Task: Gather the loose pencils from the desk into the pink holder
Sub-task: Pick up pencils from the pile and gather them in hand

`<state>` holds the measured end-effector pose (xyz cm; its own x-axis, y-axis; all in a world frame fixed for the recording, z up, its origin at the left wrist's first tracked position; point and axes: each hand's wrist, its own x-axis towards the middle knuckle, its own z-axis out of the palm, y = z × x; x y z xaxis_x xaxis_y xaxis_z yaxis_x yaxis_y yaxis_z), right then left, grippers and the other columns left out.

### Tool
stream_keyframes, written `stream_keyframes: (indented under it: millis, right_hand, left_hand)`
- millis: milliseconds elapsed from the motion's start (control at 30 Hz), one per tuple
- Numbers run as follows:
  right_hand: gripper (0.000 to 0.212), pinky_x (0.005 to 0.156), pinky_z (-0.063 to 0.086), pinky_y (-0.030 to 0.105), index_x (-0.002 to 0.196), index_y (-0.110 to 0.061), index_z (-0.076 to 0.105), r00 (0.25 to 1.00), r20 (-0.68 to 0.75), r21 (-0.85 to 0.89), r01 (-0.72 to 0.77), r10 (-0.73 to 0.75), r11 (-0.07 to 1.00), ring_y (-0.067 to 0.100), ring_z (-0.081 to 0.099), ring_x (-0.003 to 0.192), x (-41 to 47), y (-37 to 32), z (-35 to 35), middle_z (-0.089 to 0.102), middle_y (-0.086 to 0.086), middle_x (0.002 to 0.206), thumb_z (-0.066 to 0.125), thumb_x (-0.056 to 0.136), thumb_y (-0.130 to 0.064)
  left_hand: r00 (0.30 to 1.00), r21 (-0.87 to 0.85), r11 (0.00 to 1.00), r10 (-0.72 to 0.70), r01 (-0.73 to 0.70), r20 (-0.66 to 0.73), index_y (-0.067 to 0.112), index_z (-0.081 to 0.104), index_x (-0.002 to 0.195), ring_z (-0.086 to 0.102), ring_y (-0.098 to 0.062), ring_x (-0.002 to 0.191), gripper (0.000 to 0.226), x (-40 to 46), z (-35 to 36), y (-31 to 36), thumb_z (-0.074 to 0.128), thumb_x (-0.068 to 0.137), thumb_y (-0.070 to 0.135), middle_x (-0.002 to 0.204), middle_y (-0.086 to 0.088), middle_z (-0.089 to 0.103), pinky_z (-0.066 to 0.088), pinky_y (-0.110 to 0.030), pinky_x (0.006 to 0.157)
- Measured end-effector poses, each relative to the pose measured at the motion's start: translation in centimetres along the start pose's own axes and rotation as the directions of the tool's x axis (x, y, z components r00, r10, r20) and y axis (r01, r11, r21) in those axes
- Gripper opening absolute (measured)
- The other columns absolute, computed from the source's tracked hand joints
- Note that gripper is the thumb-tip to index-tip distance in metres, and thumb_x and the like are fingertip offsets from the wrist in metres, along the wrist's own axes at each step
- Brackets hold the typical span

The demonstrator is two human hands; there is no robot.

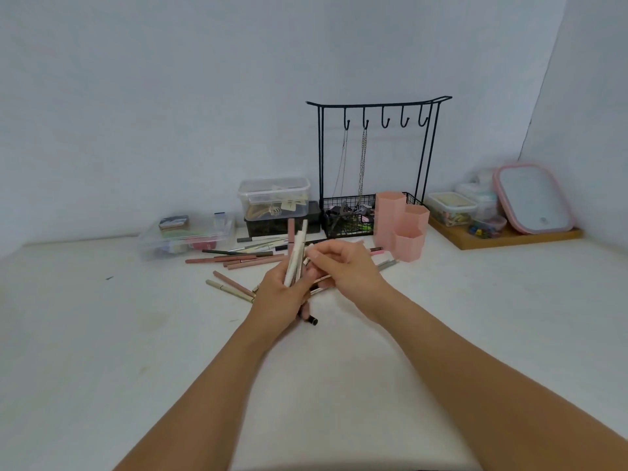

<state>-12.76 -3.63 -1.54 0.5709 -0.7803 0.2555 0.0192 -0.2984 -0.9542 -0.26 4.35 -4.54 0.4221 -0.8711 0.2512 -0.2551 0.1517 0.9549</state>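
My left hand grips a bunch of pencils, held nearly upright over the middle of the white desk. My right hand pinches one pale pencil beside that bunch, its tip touching the bunch. Loose pink and olive pencils lie on the desk behind and left of my hands, and two more pencils lie just left of my left wrist. The pink holder, made of three hexagonal cups, stands behind and to the right of my right hand and looks empty.
A black wire hook stand with hanging chains and a basket sits behind the holder. Clear plastic boxes stand at the back centre, and a clear box at the back left. A wooden tray with small containers and a pink-rimmed lid fills the back right.
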Motion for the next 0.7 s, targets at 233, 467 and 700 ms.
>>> stream_keyframes:
  millis: [233, 467, 700]
  right_hand:
    - [0.007, 0.056, 0.045, 0.019, 0.083, -0.017, 0.074, 0.995, 0.076, -0.424, 0.089, -0.063, 0.901, -0.005, 0.055, 0.054, -1.1, 0.8, -2.6, 0.070, -0.011, 0.075, 0.075, 0.085, -0.024]
    - [0.018, 0.058, 0.049, 0.030, 0.077, -0.024, 0.067, 0.973, 0.228, -0.659, 0.117, 0.048, 0.743, 0.007, 0.055, 0.057, -2.0, 1.5, -0.1, 0.066, -0.002, 0.067, 0.077, 0.072, -0.038]
    - [0.017, 0.051, 0.040, 0.014, 0.078, -0.008, 0.074, 0.987, 0.161, -0.557, 0.073, 0.022, 0.827, 0.001, 0.048, 0.049, -1.2, 1.4, -0.1, 0.062, -0.007, 0.060, 0.072, 0.088, -0.021]
  left_hand:
    - [0.979, -0.137, 0.991, -0.027, 0.000, -0.201, 0.003, 0.055, 0.099, 0.048, -0.016, 0.043, 0.038, 0.0, -0.2, 0.7, 0.051, 0.104, 0.041, 0.054, 0.001, 0.048, 0.041, -0.026, 0.040]
    - [0.919, -0.041, 0.993, -0.116, 0.108, -0.376, 0.025, 0.057, 0.085, 0.045, -0.015, 0.051, 0.024, 0.1, -2.1, 0.8, 0.061, 0.098, 0.044, 0.067, -0.004, 0.053, 0.035, -0.025, 0.045]
    - [0.900, -0.117, 0.977, -0.209, 0.177, -0.382, 0.019, 0.056, 0.088, 0.036, -0.013, 0.045, 0.027, 0.8, -5.3, 1.7, 0.062, 0.098, 0.043, 0.058, 0.000, 0.045, 0.027, -0.022, 0.039]
